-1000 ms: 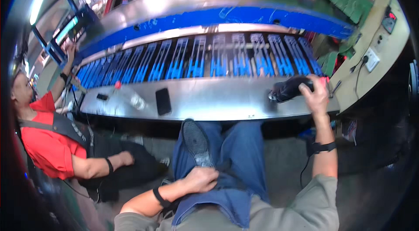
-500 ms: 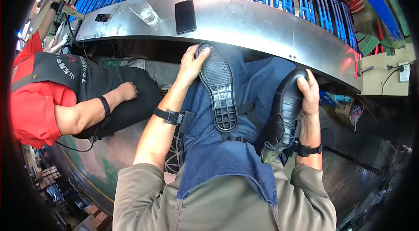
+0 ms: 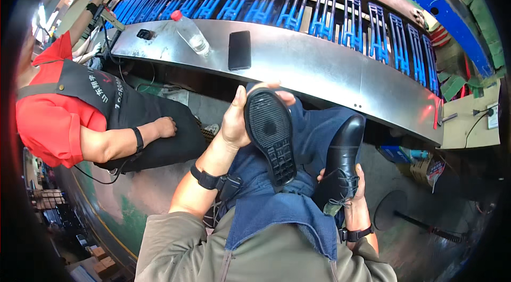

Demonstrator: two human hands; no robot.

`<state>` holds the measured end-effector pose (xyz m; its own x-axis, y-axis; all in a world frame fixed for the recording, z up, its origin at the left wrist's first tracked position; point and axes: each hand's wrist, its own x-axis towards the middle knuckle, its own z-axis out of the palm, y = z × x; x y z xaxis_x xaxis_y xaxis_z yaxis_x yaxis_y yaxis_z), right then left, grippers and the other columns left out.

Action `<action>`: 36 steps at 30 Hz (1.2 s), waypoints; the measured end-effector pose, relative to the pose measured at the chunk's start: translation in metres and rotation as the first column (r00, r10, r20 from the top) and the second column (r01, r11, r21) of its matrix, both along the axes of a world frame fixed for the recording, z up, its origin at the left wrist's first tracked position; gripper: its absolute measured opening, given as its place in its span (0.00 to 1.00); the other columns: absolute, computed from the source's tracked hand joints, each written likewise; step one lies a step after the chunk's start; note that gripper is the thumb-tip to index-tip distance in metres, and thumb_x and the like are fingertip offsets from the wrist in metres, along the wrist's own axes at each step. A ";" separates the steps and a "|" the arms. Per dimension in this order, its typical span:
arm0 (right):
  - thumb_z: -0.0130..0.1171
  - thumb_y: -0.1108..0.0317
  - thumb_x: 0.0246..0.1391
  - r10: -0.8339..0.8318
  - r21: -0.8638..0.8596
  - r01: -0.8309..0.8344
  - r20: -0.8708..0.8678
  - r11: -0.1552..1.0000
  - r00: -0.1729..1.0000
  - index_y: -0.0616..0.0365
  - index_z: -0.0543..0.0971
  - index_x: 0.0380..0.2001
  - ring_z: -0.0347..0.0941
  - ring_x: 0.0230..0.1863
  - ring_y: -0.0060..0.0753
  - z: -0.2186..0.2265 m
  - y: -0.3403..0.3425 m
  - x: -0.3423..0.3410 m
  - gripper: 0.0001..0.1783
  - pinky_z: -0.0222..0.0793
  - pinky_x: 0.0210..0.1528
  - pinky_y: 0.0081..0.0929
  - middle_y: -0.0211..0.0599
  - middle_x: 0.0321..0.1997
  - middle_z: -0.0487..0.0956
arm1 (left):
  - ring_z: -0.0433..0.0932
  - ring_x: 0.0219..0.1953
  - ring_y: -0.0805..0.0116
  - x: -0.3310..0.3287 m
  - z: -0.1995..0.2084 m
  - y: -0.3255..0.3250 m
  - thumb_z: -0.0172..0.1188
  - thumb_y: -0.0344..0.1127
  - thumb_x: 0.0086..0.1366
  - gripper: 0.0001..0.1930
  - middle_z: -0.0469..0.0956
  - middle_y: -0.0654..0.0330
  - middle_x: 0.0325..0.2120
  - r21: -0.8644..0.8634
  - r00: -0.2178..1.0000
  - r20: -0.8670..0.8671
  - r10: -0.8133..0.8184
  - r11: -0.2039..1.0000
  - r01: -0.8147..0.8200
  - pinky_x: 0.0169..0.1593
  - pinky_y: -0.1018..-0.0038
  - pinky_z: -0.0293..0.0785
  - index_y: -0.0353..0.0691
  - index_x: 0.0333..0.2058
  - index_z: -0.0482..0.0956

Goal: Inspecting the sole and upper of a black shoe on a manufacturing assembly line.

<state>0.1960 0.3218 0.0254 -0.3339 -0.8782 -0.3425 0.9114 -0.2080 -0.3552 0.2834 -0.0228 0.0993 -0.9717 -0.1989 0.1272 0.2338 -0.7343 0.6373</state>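
A black rubber shoe sole [image 3: 270,132] stands tilted above my lap, its ribbed front part and gridded heel part facing me. My left hand [image 3: 234,122] is closed around its toe end, with the fingers reaching over the top. Whether an upper is attached behind it, I cannot tell. On the right, a black leather lace-up shoe [image 3: 345,150] rests against my thigh, toe pointing away, laces tied. My right hand [image 3: 359,185] wraps the shoe from below around its laced middle, and most of that hand is hidden under it.
Ahead runs a metal bench edge [image 3: 303,63] bearing a phone [image 3: 239,50] and a clear bottle with a red cap [image 3: 191,34]. Beyond it stand rows of blue racks [image 3: 261,2]. A co-worker in a red shirt and dark apron [image 3: 96,101] sits at left.
My right hand has gone from the lace-up shoe's toe to its middle, gripping from below. My left fingers now reach over the sole's toe end, which is tilted. The whole view has shifted.
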 end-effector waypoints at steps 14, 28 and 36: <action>0.48 0.36 0.67 0.192 0.138 -0.134 -0.691 0.981 0.697 0.71 0.70 0.64 0.74 0.56 0.31 0.086 -0.058 0.000 0.44 0.67 0.60 0.28 0.43 0.57 0.79 | 0.78 0.57 0.49 -0.007 0.059 0.069 0.27 0.62 0.77 0.43 0.79 0.40 0.53 -0.489 0.999 0.001 0.051 0.871 -0.044 0.64 0.58 0.71 0.21 0.57 0.73; 0.48 0.35 0.68 0.173 0.121 -0.124 -0.691 0.985 0.702 0.71 0.70 0.64 0.75 0.57 0.30 0.085 -0.053 -0.005 0.45 0.68 0.60 0.27 0.43 0.57 0.79 | 0.79 0.56 0.49 -0.008 0.061 0.083 0.31 0.58 0.76 0.40 0.80 0.38 0.53 -0.533 0.994 -0.019 0.110 0.840 -0.103 0.65 0.58 0.70 0.21 0.55 0.76; 0.48 0.35 0.68 0.178 0.141 -0.112 -0.667 0.984 0.724 0.69 0.71 0.64 0.75 0.53 0.26 0.080 -0.050 -0.004 0.43 0.70 0.56 0.25 0.40 0.54 0.80 | 0.79 0.57 0.50 -0.010 0.058 0.087 0.31 0.57 0.77 0.39 0.80 0.38 0.53 -0.502 0.992 -0.026 0.126 0.856 -0.122 0.65 0.58 0.69 0.22 0.55 0.76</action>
